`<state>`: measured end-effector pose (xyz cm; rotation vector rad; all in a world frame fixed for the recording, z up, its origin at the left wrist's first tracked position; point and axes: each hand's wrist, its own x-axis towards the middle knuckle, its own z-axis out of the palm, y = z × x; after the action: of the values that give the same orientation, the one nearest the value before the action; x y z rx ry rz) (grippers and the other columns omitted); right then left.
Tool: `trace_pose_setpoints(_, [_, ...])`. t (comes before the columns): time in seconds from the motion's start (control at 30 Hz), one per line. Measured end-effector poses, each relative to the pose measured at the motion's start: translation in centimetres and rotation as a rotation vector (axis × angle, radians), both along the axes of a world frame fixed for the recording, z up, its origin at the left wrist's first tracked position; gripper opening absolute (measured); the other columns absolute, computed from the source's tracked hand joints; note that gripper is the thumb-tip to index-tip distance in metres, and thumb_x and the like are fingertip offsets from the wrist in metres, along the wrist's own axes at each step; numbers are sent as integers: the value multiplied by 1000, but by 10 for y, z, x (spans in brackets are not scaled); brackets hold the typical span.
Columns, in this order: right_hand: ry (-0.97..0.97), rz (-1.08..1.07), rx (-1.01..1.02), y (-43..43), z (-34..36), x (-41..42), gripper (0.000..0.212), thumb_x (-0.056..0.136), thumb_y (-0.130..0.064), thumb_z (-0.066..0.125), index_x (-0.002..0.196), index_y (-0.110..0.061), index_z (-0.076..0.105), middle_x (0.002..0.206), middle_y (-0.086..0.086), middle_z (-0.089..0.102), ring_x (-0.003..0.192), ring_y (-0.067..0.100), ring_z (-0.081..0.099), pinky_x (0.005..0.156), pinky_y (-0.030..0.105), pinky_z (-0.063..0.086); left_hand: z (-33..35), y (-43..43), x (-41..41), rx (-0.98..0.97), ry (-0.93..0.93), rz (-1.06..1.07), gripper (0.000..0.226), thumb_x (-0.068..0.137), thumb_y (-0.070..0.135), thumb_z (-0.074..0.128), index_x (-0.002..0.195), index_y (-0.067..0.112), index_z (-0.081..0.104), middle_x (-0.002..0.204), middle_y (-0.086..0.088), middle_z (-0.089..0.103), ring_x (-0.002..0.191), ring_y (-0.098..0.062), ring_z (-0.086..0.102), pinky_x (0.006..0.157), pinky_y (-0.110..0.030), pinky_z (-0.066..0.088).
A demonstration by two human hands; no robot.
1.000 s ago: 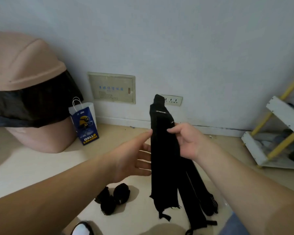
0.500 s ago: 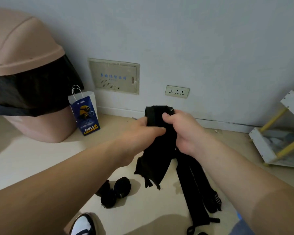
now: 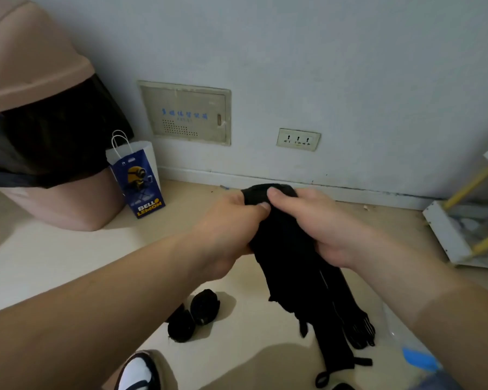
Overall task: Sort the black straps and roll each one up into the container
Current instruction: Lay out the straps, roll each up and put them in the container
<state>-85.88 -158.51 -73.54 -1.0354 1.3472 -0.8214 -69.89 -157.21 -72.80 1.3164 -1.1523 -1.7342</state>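
- Left hand [image 3: 231, 220], centre of frame: grip closed round the upper end of the black straps [image 3: 285, 257], thumb laid across the fabric.
- Right hand [image 3: 316, 223], just beside it: grip likewise closed on the same bundle, thumb on top. The two thumbs nearly touch.
- The top of the bundle forms a thick wad showing above the thumbs. Whether it is folded or rolled cannot be told.
- The rest of the straps hangs from the hands down to the floor [image 3: 251, 347], with loose ends lying right of lower centre.
- Two rolled straps [image 3: 204, 306] lie on the floor at lower centre, touching each other and apart from the hanging bundle.
- A shoe [image 3: 140, 371] shows at the bottom edge.
- A blue paper bag [image 3: 137, 178] stands at left, beside a pink bin [image 3: 40, 80] fitted with a black liner.
- A wall panel [image 3: 185, 112] and a socket [image 3: 297, 139] are on the wall, upper centre.
- A white-and-yellow rack [image 3: 445, 235] stands at the right edge.
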Motion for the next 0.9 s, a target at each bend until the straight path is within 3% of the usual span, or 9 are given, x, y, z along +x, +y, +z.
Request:
trace_pose_setpoints(0.1, [30,125,-37,11,-2,-3,23,104,-36,66,109,-17,78,100,10,82,92,28,79,94,47,60,4,-11,9,118,81,135,23,108,10,50,124,4,66,112,-16,78,102,-29,76,78,-39,62])
trace_pose_setpoints(0.23, [137,295,38,17,-10,-9,25,102,-41,68,115,-21,75,108,8,82,104,30,78,107,54,54,8,-24,16,213,128,236,23,108,8,50,124,-2,63,115,-21,76,104,-35,75,84,-43,62])
trace_pose_setpoints(0.33, [179,296,31,20,-12,-7,18,105,-34,64,114,-22,75,108,4,82,105,27,78,107,52,55,10,-29,20,212,181,287,25,107,10,52,125,-3,63,115,-21,76,101,-35,77,78,-44,64])
trace_pose_setpoints(0.47, [141,95,-83,15,-9,-4,15,107,-29,61,111,-24,75,103,-1,82,102,22,78,103,51,58,13,-21,19,161,91,154,29,107,25,56,121,4,71,108,-14,79,96,-27,78,80,-40,64])
trace_pose_setpoints(0.6, [145,3,-82,9,-7,-9,21,107,-33,58,111,-23,77,104,2,82,102,25,78,102,55,58,10,-4,10,113,-109,-81,32,107,31,56,118,5,73,117,-24,73,107,-43,73,96,-53,60])
trace_pose_setpoints(0.7, [154,-37,-72,8,-6,-13,23,107,-33,58,111,-21,78,105,4,82,103,27,78,102,55,58,9,2,6,100,-101,-154,31,109,25,53,111,3,74,110,-23,76,96,-41,76,92,-54,62])
trace_pose_setpoints(0.9, [78,-76,-30,8,-1,-18,27,104,-37,63,115,-14,73,109,12,80,104,34,77,101,61,57,5,1,5,-34,-130,-147,24,110,19,51,102,10,72,97,-14,80,89,-25,78,73,-34,62])
